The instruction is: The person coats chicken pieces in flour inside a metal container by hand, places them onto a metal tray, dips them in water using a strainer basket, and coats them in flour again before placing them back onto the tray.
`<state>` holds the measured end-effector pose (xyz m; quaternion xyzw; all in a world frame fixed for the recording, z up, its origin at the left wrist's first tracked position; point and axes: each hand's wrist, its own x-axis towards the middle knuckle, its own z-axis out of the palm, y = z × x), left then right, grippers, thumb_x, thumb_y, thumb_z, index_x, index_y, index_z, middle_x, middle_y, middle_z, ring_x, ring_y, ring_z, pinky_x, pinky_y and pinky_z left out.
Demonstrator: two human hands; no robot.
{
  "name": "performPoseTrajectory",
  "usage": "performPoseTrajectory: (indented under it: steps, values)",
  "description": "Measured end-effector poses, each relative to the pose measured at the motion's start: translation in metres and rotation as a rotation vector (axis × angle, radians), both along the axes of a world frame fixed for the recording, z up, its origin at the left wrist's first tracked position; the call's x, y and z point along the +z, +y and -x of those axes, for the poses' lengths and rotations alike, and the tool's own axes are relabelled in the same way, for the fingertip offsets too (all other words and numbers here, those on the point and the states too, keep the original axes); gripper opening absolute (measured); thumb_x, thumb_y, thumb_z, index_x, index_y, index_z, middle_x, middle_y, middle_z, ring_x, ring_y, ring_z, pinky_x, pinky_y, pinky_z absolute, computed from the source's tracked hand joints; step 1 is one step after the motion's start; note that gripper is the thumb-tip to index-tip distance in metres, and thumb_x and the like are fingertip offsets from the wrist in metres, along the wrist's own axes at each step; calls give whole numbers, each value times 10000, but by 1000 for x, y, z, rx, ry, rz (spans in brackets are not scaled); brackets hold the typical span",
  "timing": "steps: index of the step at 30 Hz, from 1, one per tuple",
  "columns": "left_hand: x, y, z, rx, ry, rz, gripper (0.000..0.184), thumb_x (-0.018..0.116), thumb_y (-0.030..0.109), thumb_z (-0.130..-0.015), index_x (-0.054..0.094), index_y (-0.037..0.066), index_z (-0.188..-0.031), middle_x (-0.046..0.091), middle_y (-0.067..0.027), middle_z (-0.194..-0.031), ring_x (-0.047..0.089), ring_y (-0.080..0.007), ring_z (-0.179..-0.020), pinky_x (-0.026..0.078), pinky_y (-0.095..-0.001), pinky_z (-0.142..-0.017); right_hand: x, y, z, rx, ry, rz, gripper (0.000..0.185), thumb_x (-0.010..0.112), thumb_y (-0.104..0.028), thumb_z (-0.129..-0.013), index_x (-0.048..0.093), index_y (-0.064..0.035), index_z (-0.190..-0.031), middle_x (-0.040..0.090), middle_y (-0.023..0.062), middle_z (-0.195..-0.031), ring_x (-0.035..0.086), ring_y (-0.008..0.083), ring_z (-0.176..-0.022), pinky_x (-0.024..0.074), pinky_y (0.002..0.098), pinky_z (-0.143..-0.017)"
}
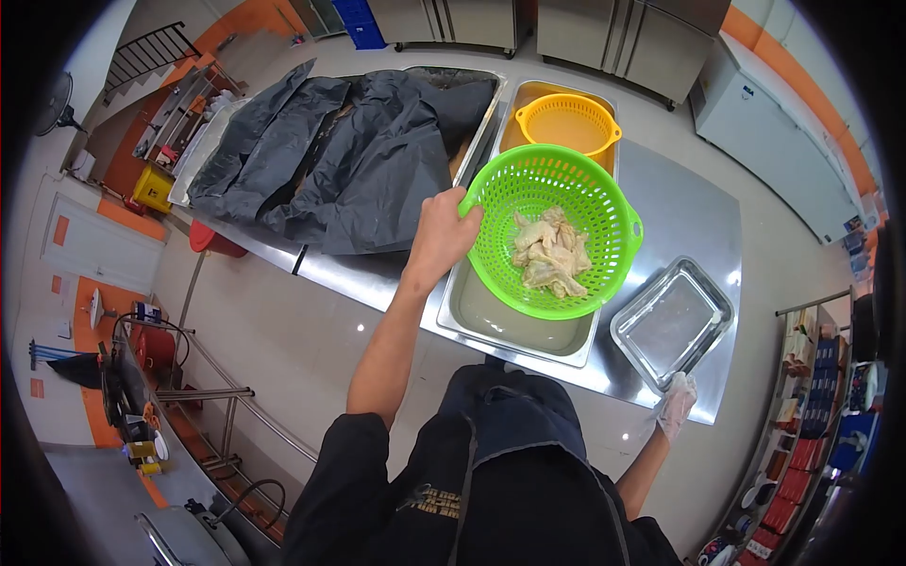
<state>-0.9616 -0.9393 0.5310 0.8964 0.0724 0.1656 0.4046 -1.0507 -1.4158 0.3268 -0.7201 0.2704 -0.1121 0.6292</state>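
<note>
Green perforated colander, left grip clamped on it, gloved right grip clasping rectangular metal tray

Wht chest freezer upper R, s/s cabinets top; wall fan upper L, wht door below

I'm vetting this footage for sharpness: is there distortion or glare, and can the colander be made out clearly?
Head view: strong fisheye, with black corners and the chest freezer slanting; small bright reflections on the floor; green colander sharp enough to show its holes.
</note>
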Motion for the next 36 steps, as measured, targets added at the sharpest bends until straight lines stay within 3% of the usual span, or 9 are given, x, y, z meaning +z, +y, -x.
performPoseTrajectory:
  steps: [8,11,12,14,16,29,32,33,36]
  values:
    - [1,0,15,42,-37,-5,203,561,103,-748,525,-95,-730,552,-311,-705,559,-473,-750,445,-467,-631,23,14,1,2,9,32,191,502,-167,-852,491,-56,-697,454,-10,-630,439,98,-556,355,278,-500]
    - [-7,3,17,31,-76,-16,183,572,98,-747,545,-83,-745,558,-305,-723,565,-459,-782,448,-465,-635,23,9,5,244,64,680,198,453,-112,-823,466,-12,-652,482,100,-677,468,205,-654,370,349,-572]
    - [-11,6,14,38,-76,-57,185,615,99,-750,575,-77,-792,560,-237,-648,598,-259,-573,436,-372,-555,22,12,1,59,124,253,184,455,-111,-821,472,-15,-665,469,98,-668,451,204,-637,361,347,-575]
    - [2,3,12,38,-33,-44,194,578,108,-743,546,-83,-727,552,-300,-686,591,-437,-740,449,-450,-606,31,16,8,120,51,359,208,458,-180,-790,519,-23,-667,489,49,-639,460,145,-596,359,323,-545]
    - [13,1,10,48,-38,-66,209,576,121,-743,545,-84,-724,553,-293,-674,599,-426,-715,450,-448,-599,13,10,10,-11,29,28,168,480,-159,-795,518,-56,-668,474,24,-612,439,124,-553,350,302,-516]
    - [29,6,-44,-39,-100,-242,286,543,195,-691,630,-64,-775,614,-274,-721,638,-390,-714,512,-412,-676,-15,-30,38,-18,-4,13,115,539,-154,-863,542,-69,-786,470,-38,-650,423,64,-556,328,236,-481]
    - [54,-5,-27,4,-28,-248,318,543,165,-778,614,-71,-978,641,-264,-859,655,-327,-843,499,-398,-718,-3,-24,47,6,-62,-20,103,545,-153,-864,559,-61,-819,484,-36,-669,430,62,-558,331,230,-477]
    - [52,-8,-20,-10,-165,-180,276,521,137,-723,626,-91,-838,623,-265,-716,667,-331,-751,504,-407,-677,1,-20,48,14,-89,-29,103,547,-154,-864,564,-58,-831,489,-35,-675,432,61,-558,332,228,-475]
    - [2,10,-36,-42,-1,-52,307,544,203,-679,646,-55,-812,628,-273,-766,639,-398,-758,513,-411,-733,-14,-28,53,-21,-106,-39,110,538,-156,-865,561,-54,-832,494,-27,-676,429,66,-554,331,233,-475]
